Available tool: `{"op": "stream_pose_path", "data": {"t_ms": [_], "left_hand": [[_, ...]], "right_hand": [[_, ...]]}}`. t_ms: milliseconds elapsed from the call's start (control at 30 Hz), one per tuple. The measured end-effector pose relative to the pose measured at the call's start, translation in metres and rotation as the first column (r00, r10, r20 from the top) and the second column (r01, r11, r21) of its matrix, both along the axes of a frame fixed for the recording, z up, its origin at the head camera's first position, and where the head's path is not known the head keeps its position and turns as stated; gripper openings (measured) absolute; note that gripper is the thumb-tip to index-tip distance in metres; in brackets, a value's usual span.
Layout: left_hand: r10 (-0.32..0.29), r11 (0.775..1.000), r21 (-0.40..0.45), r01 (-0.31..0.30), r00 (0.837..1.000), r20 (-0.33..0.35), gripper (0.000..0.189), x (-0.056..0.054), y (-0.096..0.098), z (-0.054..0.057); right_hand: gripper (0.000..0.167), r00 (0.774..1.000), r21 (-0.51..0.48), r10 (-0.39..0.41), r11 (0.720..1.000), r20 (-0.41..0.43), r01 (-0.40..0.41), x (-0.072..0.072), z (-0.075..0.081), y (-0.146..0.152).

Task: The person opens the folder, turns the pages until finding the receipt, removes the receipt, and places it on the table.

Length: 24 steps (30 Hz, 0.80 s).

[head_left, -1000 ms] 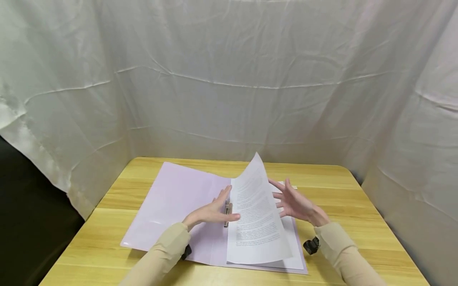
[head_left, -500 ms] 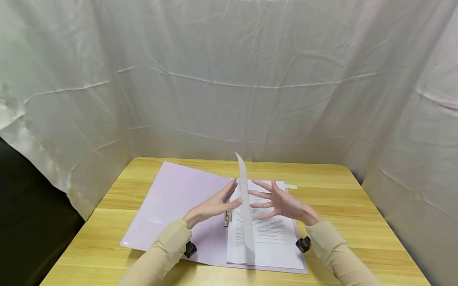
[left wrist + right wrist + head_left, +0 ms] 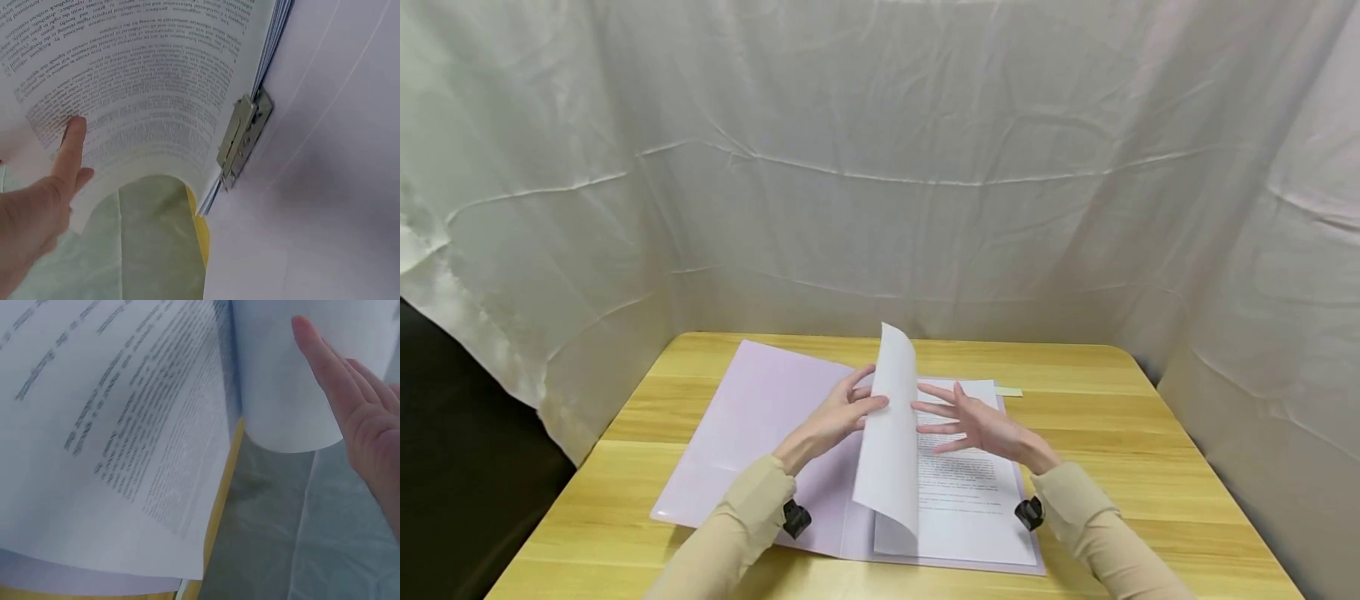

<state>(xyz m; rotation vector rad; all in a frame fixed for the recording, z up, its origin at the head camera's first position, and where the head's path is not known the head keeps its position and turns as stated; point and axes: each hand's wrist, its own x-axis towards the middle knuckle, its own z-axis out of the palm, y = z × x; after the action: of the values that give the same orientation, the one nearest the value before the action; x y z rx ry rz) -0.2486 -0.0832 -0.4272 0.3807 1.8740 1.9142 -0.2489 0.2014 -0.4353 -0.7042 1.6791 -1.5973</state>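
A lilac folder (image 3: 767, 408) lies spread on the table, its metal clip (image 3: 245, 140) holding a stack of printed sheets (image 3: 973, 525). One sheet of paper (image 3: 889, 458) stands raised from the stack and curls over to the left, blank side towards the head camera. At its free edge my left hand (image 3: 831, 421) has the thumb on the blank side and fingers behind, pinching it. Printed text faces those fingers in the left wrist view. My right hand (image 3: 992, 429) is spread, fingertips at the sheet's blank side; whether they touch is unclear.
The folder rests on a wooden table (image 3: 1150, 483). A pale yellow tab (image 3: 1011, 392) sticks out past the stack's right edge. Grey-white curtains (image 3: 895, 233) hang behind the table and at its sides. A small black device (image 3: 1030, 512) is on each wrist.
The sheet has swung from leaning right, through upright, to curling left. My right hand has moved left with it. My left hand's thumb has come onto the sheet's free edge.
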Motion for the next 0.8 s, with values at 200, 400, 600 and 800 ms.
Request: {"op": "stream_pose_path", "data": {"t_ms": [200,400,600,800], "left_hand": [[0.172,0.97,-0.171,-0.171,0.985,-0.011,0.103,-0.011,-0.021,-0.008],[0.179,0.858,-0.465,-0.218,0.975,-0.128,0.117,-0.017,-0.05,-0.018],[0.079,0.705,-0.671,-0.231,0.965,-0.25,0.12,-0.018,-0.069,-0.02],[0.025,0.631,-0.739,-0.235,0.958,-0.284,0.12,-0.018,-0.078,-0.02]], "right_hand": [[0.06,0.98,0.098,-0.163,0.98,-0.114,0.174,-0.01,-0.015,0.014],[0.056,0.914,0.189,-0.301,0.915,-0.274,0.358,-0.027,-0.038,0.036],[0.047,0.802,0.279,-0.332,0.814,-0.496,0.509,-0.04,-0.048,0.04],[0.044,0.732,0.296,-0.337,0.753,-0.592,0.587,-0.05,-0.054,0.041]]}}
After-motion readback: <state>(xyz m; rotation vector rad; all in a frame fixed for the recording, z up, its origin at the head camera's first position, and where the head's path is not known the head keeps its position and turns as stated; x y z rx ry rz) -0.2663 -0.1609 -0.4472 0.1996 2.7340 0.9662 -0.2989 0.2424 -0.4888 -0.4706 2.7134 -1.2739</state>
